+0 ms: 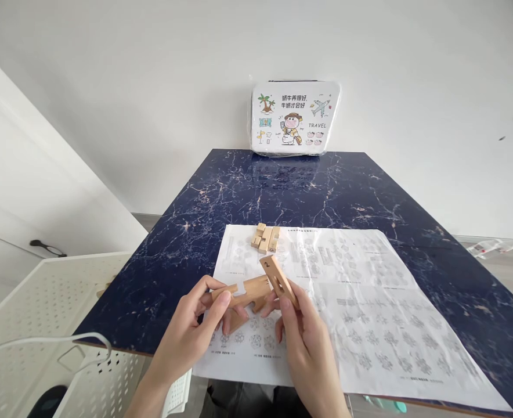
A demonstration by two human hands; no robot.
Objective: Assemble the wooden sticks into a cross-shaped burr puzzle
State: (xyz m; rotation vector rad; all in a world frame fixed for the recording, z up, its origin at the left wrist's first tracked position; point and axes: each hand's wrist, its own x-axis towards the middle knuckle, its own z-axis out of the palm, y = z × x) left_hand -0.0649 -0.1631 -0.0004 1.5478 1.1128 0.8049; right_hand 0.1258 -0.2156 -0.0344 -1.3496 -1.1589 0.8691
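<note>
My left hand (191,334) grips a notched wooden puzzle bar (248,288), held roughly level above the near part of a printed instruction sheet (369,302). My right hand (306,342) holds a second wooden piece (278,277) marked with the number 2, tilted and crossing the right end of the first bar, touching it. Further back on the sheet lie several loose wooden puzzle pieces (265,238) in a small cluster.
The sheet lies on a dark blue marbled table (309,191). A white illustrated box (295,118) leans against the wall at the table's far edge. A white perforated basket (43,307) with a white cable stands at the left, below the table edge.
</note>
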